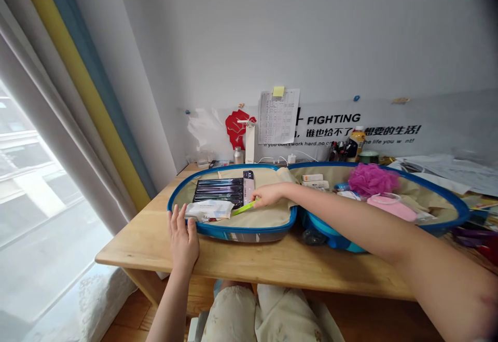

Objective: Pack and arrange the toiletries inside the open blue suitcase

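An open suitcase with a blue rim (280, 226) and beige lining lies on the table. My left hand (184, 238) rests against the near left corner of its left half, fingers spread. In that half are a pack of dark toothbrushes (219, 191) and a white soft packet (209, 209). My right hand (270, 195) reaches into the same half, its fingers closed on a thin lime-green object (245, 207) whose kind I cannot make out. The tip of this object lies by the white packet. My right forearm hides part of the suitcase's other half.
The right half holds a magenta bath puff (372, 179), a pink pouch (391, 207) and small white boxes (313, 178). Behind stand a white lamp (250, 142), a metal bottle (238, 155) and a yellow-labelled bottle (355, 145). Papers (443, 165) lie at the far right.
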Demonstrator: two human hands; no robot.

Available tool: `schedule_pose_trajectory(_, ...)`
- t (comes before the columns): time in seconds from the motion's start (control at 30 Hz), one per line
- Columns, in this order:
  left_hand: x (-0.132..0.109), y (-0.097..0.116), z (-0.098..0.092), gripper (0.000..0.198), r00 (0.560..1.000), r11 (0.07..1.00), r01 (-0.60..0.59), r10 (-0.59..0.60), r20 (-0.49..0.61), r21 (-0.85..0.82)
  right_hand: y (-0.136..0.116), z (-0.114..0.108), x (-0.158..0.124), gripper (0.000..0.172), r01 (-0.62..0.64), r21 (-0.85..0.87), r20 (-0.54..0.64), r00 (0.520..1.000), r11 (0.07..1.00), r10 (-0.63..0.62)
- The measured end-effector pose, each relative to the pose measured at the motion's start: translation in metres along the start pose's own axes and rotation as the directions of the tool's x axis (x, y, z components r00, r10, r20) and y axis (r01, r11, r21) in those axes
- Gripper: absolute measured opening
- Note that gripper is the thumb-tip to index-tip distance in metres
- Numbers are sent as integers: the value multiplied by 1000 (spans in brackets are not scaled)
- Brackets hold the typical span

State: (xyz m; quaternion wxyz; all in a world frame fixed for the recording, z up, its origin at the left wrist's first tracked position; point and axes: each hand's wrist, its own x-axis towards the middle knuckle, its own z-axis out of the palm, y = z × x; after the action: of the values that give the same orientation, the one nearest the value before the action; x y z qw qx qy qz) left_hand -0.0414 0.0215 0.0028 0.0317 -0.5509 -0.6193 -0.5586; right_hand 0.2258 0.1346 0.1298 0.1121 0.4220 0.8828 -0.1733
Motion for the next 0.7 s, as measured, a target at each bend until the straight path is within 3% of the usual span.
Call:
schedule_pose_trajectory(0.13, 0, 1, -1, 54, 1000, 1000, 1, -1, -1, 4, -11, 4, 3, 36, -79, 46, 39, 996, 996, 77)
schedule_pose_trajectory(0.27, 0, 0, -1, 56, 1000, 1000, -4, 4, -3, 6, -5, -14, -18, 44, -121, 103, 19, 993, 987, 120)
schedule_pose_trajectory(0.4, 0, -1, 0, 55, 1000, 1000, -9, 9, -3, 6, 29, -47, -59, 37, -165, 129, -122, 976, 978, 181)
schedule_pose_trajectory(0.5, 0, -1, 0, 54, 1000, 1000, -10, 10, -14, 7, 65, -58, -96, 27, -237, 123, -167, 952, 964, 255)
schedule_pose_trajectory(0.7, 0, -1, 0, 54, 1000, 1000, -5, 5, -5, 8, 121, -21, -152, 26, -380, 91, -156, 907, 920, 390)
